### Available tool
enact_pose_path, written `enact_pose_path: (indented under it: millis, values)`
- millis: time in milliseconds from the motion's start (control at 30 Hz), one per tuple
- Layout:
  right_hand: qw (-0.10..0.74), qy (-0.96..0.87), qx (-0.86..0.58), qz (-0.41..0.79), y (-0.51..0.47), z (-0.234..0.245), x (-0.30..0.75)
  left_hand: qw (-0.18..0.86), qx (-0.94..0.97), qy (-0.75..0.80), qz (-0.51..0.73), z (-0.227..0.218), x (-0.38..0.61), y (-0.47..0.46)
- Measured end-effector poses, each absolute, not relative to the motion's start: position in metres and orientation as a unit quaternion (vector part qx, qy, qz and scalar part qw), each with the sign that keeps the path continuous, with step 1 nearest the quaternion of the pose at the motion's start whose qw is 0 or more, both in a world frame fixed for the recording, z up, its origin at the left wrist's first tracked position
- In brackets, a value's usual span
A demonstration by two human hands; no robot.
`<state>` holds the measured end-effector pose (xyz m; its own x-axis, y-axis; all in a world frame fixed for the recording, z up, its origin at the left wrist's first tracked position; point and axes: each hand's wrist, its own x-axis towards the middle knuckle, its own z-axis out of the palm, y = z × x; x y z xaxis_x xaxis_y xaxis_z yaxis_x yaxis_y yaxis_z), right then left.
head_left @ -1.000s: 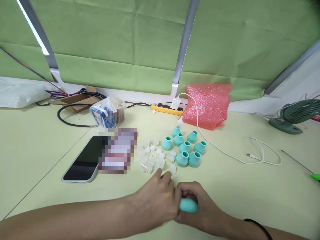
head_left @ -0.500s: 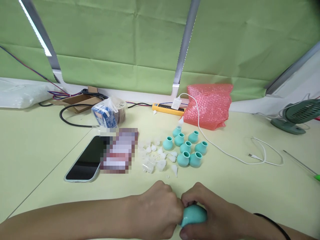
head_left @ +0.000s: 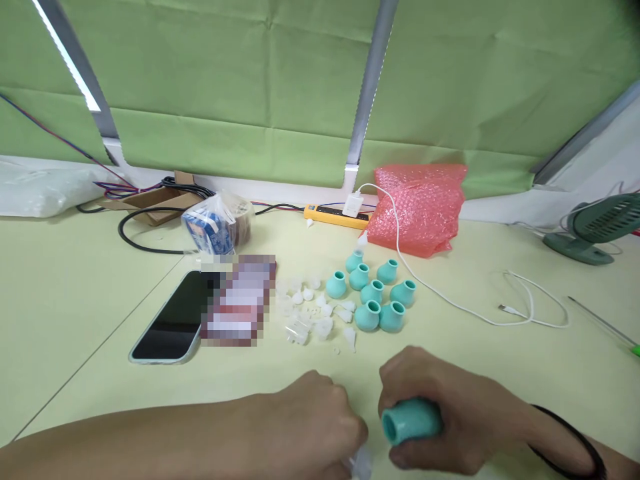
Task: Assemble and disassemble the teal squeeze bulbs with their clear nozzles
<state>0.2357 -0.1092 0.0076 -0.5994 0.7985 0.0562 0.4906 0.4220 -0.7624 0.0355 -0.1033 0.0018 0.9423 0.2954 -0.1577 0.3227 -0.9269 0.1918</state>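
Note:
My right hand (head_left: 450, 393) is closed around a teal rubber bulb (head_left: 415, 421), its open neck turned left toward my other hand. My left hand (head_left: 323, 423) is a fist at the bottom centre, with a clear plastic piece (head_left: 362, 461) sticking out below its fingers. A gap separates that piece from the bulb. Beyond my hands stands a cluster of similar teal bulbs (head_left: 368, 316), mostly with their mouths up. One at the back has a translucent nozzle (head_left: 362, 241) in it. Left of them lie loose clear and white plastic parts (head_left: 299, 329).
A dark-screened phone (head_left: 170, 320) and a blurred-out phone-like item (head_left: 239, 300) lie to the left. Farther back are a bagged blue package (head_left: 213, 227), a yellow power strip (head_left: 330, 217) and red bubble wrap (head_left: 420, 210). A white cable (head_left: 450, 308), a screwdriver (head_left: 603, 321) and a green fan (head_left: 600, 223) are rightward.
My hands have moved apart. The bulb has gone right with my right hand, and its open neck now shows. A clear plastic piece has come into view under my left hand.

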Motion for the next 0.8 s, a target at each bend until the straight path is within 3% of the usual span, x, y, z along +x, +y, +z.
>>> enact_pose_path:
  millis: [133,267,533,800]
  values:
    - [0.133,-0.884,-0.327,0.305,-0.094,0.028,0.247,0.052,0.971,0.23,-0.041,-0.003,0.038,-0.102]
    - [0.044,-0.897,-0.354,0.26,-0.081,0.039,0.271,0.012,0.966,0.252,-0.054,-0.017,0.042,-0.096]
    - [0.014,-0.86,-0.501,0.098,-0.05,0.035,0.313,-0.08,0.948,0.302,-0.067,-0.036,0.05,-0.085]
    - [-0.024,-0.853,-0.515,0.079,-0.037,0.025,0.315,-0.132,0.964,0.231,0.02,-0.045,0.048,-0.086]
